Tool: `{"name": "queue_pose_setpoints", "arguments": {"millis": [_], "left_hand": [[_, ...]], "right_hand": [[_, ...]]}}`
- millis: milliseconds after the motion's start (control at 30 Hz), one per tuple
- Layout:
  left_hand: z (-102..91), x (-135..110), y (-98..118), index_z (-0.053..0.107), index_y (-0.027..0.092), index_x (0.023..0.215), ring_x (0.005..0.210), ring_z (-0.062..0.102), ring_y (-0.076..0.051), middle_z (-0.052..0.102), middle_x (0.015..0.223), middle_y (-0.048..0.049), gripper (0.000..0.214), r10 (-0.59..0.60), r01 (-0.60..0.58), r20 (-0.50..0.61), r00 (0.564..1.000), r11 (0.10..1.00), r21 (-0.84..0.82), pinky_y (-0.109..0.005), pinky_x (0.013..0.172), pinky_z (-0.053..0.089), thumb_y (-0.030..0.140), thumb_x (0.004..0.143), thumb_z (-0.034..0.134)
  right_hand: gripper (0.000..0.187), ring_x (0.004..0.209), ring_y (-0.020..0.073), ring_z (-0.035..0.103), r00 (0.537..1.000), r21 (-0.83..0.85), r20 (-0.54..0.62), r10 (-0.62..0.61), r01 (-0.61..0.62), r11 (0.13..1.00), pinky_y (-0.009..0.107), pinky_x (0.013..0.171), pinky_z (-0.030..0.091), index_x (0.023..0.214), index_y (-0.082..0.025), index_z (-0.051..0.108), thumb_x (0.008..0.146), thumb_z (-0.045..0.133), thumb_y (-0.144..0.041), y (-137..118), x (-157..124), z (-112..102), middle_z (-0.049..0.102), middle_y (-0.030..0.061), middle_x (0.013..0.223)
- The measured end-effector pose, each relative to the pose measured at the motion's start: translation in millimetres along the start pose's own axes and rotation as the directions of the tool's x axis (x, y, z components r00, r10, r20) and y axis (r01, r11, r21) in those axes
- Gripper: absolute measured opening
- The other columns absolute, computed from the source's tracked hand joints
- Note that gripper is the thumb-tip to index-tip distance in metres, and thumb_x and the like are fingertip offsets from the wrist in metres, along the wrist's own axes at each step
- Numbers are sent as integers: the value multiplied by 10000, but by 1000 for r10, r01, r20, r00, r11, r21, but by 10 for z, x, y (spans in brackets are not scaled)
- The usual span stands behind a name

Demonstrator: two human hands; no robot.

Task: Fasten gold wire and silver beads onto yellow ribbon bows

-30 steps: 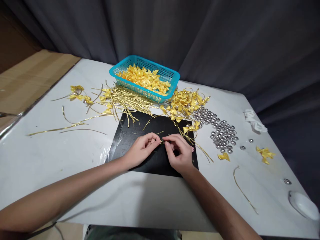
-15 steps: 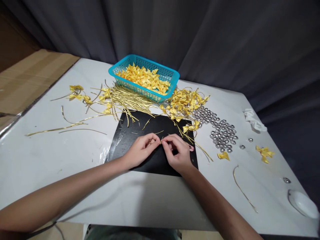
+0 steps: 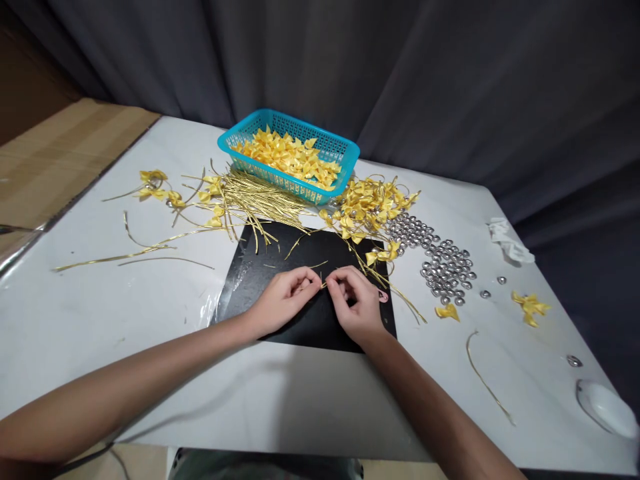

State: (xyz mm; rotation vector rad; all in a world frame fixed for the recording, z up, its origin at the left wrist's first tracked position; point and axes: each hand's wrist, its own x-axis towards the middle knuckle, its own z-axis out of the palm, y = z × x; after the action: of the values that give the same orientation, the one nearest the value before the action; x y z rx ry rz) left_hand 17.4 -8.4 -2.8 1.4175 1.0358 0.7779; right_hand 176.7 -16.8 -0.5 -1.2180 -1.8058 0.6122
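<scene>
Over a black mat (image 3: 260,273) my left hand (image 3: 283,299) and my right hand (image 3: 356,303) meet fingertip to fingertip. Both pinch a thin gold wire tie (image 3: 324,283) between thumb and forefinger. The fingers of each hand are curled closed. Just right of my right hand lies a yellow ribbon bow (image 3: 383,255) with gold wire tails. A loose heap of gold wire ties (image 3: 250,197) lies at the mat's far edge.
A turquoise basket (image 3: 290,155) of yellow bows stands at the back. A heap of finished bows (image 3: 367,203) and several silver beads (image 3: 440,263) lie to the right. Stray bows (image 3: 530,305), a bent wire (image 3: 485,380) and a white object (image 3: 605,407) sit near the right edge.
My hands have stayed together on the wire, with only small finger movements; the right hand shifted slightly up and its fingers closed tighter over the wire.
</scene>
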Motion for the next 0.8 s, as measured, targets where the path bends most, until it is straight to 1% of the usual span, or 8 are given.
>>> {"name": "queue_pose_setpoints", "arguments": {"millis": [67, 167, 233, 367, 467, 567, 667, 800], "left_hand": [[-1, 1, -11, 542, 163, 792, 565, 362, -107, 398, 610, 47, 223, -1, 1, -1, 1000, 1000, 3, -223, 554, 296, 369, 849, 482], [-4, 4, -22, 538, 161, 779, 570, 369, -106, 402, 615, 47, 238, 9, -9, -8, 1000, 1000, -7, -219, 555, 300, 381, 850, 485], [-7, 7, -25, 542, 159, 779, 580, 374, -108, 400, 616, 46, 249, 20, -20, -13, 1000, 1000, -17, -220, 559, 303, 385, 858, 476], [-10, 11, -24, 532, 158, 768, 577, 345, -106, 369, 608, 50, 250, 19, -19, -27, 999, 1000, -24, -224, 552, 284, 380, 866, 470], [-8, 10, -18, 531, 157, 773, 571, 333, -104, 365, 611, 51, 242, 1, -2, -14, 1000, 999, -34, -227, 550, 277, 375, 862, 476], [-8, 6, 1, 535, 155, 779, 574, 350, -104, 388, 622, 46, 229, -12, 12, -12, 1000, 1000, -27, -228, 557, 284, 363, 855, 477], [-6, 0, 23, 531, 153, 767, 571, 360, -104, 398, 618, 44, 227, -25, 25, -14, 1000, 1000, -16, -226, 550, 281, 358, 847, 475], [1, -7, 18, 532, 149, 765, 563, 359, -101, 397, 608, 46, 228, -36, 36, -20, 999, 999, -8, -222, 540, 280, 355, 845, 473]], "right_hand": [[56, 480, 64, 428, 999, 17, -14, 32, -32, 999, 194, 445, 377, 827, -174, 546, 817, 494, -159, 0, -2, -1, 527, 5, 727], [148, 454, 47, 423, 996, 52, 84, 25, -29, 998, 190, 425, 380, 957, -176, 558, 815, 522, -196, 4, -2, 0, 550, 24, 820], [123, 437, 41, 410, 992, 53, 129, 4, -11, 999, 187, 414, 363, 928, -173, 577, 817, 530, -193, 14, 2, 4, 554, 16, 789], [63, 452, 46, 407, 998, 53, 65, 0, -4, 999, 186, 435, 342, 785, -165, 578, 825, 528, -165, 40, 10, 16, 540, -10, 681], [78, 474, 55, 404, 998, 48, 47, 30, -32, 998, 189, 440, 329, 762, -169, 553, 831, 517, -173, 51, 13, 23, 512, -16, 667], [98, 450, 52, 382, 990, 119, 29, 137, -140, 983, 179, 397, 292, 769, -177, 509, 853, 482, -220, 68, 17, 31, 464, -31, 637], [124, 399, 43, 353, 961, 240, -13, 277, -266, 934, 170, 352, 259, 807, -189, 458, 877, 447, -291, 94, 21, 35, 442, -46, 625], [112, 414, 40, 359, 945, 271, -115, 305, -266, 925, 175, 371, 279, 850, -196, 440, 888, 426, -301, 90, 13, 17, 484, -27, 706]]}}
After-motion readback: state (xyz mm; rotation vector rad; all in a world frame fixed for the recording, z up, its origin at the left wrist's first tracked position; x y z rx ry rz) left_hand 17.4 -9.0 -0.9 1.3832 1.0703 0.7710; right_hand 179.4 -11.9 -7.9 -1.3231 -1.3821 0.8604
